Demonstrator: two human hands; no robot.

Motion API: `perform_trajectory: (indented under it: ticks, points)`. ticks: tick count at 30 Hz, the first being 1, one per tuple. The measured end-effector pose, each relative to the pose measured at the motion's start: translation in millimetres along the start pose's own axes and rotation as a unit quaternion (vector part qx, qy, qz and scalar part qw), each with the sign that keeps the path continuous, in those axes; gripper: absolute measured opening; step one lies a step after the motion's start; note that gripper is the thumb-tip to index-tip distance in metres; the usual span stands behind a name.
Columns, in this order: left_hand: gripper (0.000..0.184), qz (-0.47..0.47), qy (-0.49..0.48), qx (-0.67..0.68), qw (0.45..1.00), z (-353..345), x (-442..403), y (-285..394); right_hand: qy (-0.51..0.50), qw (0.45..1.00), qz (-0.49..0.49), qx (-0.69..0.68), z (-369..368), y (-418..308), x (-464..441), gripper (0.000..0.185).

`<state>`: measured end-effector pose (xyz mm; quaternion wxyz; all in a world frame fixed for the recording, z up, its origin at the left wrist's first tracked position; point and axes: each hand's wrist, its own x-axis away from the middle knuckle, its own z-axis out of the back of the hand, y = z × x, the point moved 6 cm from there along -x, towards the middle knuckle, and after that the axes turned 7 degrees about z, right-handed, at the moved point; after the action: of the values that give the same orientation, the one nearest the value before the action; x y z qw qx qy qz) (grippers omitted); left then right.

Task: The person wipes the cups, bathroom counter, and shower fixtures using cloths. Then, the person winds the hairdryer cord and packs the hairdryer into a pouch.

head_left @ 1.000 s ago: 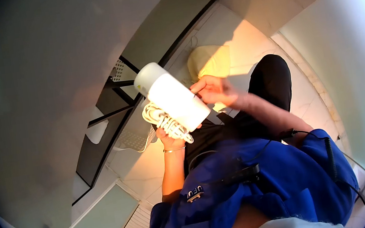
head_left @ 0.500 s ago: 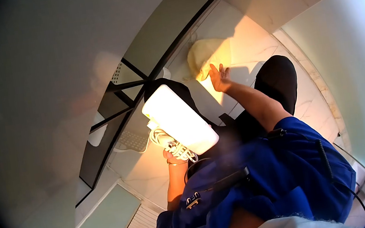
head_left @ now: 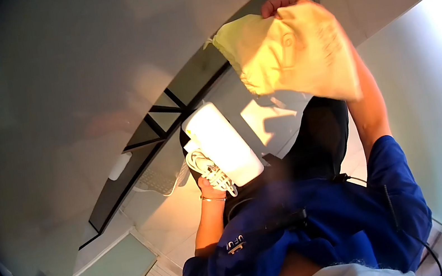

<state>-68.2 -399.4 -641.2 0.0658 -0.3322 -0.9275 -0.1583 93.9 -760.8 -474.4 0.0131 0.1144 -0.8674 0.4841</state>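
A white rounded cylinder-like device lies tilted over my lap, brightly lit. My left hand is closed around its lower left side, where a coiled white cable is bundled; most of the fingers are hidden behind. Up at the top, my right hand grips the upper edge of a pale yellow cloth bag. The bag hangs spread out, with a button-like round detail and faint dark marks on it. It covers part of my right forearm.
A grey-white surface fills the upper left, with a black-framed shelf along its edge. A white perforated basket stands below. Pale tiled floor shows around my dark-trousered knees. A frosted panel stands at the right.
My right hand left the white device, reached to the yellow bag on the floor, took hold of it and raised it. My left hand still holds the device, now lower than at first.
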Motion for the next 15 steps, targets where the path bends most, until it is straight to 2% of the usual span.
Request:
perform_trajectory:
  ticks: [1,3,4,7,9,11,13,14,15]
  points:
    - [0.08,-0.016,0.006,0.0,1.0,-6,0,1,-0.025,0.997,0.005,-0.076,-9,-4,-8,0.028]
    - [0.078,-0.034,0.011,-0.002,0.999,-7,3,3,-0.015,0.99,0.05,-0.132,-10,-9,-39,0.026]
    - [0.077,0.001,-0.043,0.029,0.999,0,2,0,0.003,0.986,0.077,-0.147,-7,-13,-65,0.025]
    - [0.077,0.015,-0.029,-0.012,0.999,-4,2,3,0.103,0.966,0.18,-0.155,24,-27,-135,0.022]
    - [0.07,0.008,0.004,-0.007,1.0,-19,2,2,0.208,0.942,0.229,-0.132,64,-20,-159,0.02]
    - [0.066,0.01,0.027,-0.007,1.0,-23,5,1,0.334,0.91,0.24,-0.051,113,-2,-149,0.018]
    - [0.063,-0.006,0.061,-0.004,0.998,-37,2,0,0.436,0.854,0.263,0.105,145,16,-116,0.017]
    - [0.063,0.031,0.03,0.01,0.999,-30,1,-3,0.451,0.82,0.291,0.197,140,24,-97,0.016]
    - [0.062,0.069,0.001,0.022,0.997,-23,2,-5,0.42,0.792,0.319,0.306,114,27,-85,0.015]
